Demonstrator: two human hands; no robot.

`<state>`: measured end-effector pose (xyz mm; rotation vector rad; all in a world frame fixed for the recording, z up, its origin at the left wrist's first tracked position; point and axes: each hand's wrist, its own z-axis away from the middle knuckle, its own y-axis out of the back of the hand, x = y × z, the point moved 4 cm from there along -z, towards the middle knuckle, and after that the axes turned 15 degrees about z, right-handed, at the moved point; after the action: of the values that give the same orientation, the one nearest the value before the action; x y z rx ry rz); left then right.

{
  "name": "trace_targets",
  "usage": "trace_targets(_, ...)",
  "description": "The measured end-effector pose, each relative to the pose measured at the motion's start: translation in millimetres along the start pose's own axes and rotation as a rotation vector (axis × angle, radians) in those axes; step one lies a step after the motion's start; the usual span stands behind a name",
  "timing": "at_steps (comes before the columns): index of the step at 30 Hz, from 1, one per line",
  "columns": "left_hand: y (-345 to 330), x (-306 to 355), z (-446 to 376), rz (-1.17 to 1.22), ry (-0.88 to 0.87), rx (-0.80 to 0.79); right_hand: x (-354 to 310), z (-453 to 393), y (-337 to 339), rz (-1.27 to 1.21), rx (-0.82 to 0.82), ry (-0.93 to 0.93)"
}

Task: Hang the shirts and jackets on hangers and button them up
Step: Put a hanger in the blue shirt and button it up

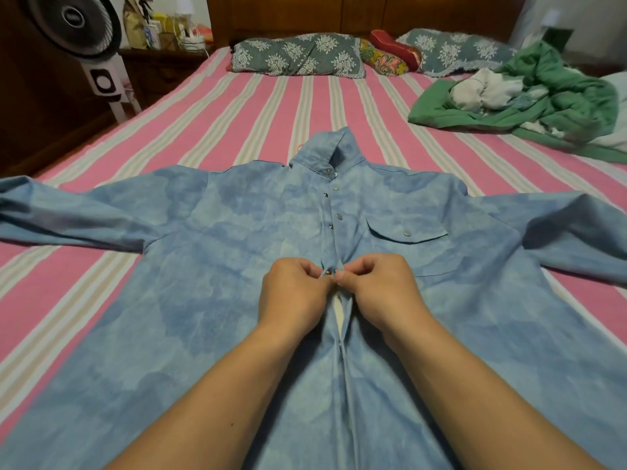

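Toward the near edge of the striped bed, a pale blue denim shirt lies face up with sleeves spread, its collar pointing at the headboard. No hanger can be made out. The left hand and right hand meet at mid-placket, each with curled fingers pinching one front edge at a metal snap. Snaps above this one appear unjoined, set side by side; below the hands the front gapes, showing a white lining. To do this step well, the person would likely line the stud exactly over its socket, keep the plackets level, and press straight down before moving along. The only container-like thing is the chest pocket, flap snapped down, contents hidden. A green garment heap waits at the far right corner.
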<state>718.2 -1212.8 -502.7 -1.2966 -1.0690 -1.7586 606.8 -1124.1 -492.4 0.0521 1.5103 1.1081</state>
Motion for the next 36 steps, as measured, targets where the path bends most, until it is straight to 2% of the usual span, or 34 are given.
trace_targets(11, 2, 5, 5, -0.096, -0.056, -0.105, 4, -2, -5, 0.024, -0.048, -0.012)
trace_targets(16, 3, 1, 6, 0.015, 0.043, -0.098, -2, 5, -6, 0.23, -0.042, 0.101)
trace_targets(20, 2, -1, 8, 0.087, 0.102, -0.092, -12, 18, -3, 0.432, 0.02, 0.17)
trace_targets(24, 1, -5, 7, 0.098, 0.125, -0.049, -20, 23, -9, 0.534, 0.092, 0.232)
trace_targets(27, 2, -6, 3, 0.014, 0.098, -0.091, -21, 22, -12, 0.517, 0.04, 0.215)
trace_targets(30, -1, 5, 1, -0.217, -0.022, -0.154, -13, 12, -6, 0.495, -0.061, 0.126)
trace_targets(32, 1, 11, 2, -0.357, -0.107, -0.131, -8, 3, 0, 0.501, -0.101, 0.063)
trace_targets(34, 7, 17, 3, -0.478, -0.194, -0.061, -7, -1, 16, 0.513, 0.003, 0.044)
trace_targets(36, 11, 19, 4, -0.505, -0.275, -0.027, -13, 3, 42, 0.419, 0.311, 0.091)
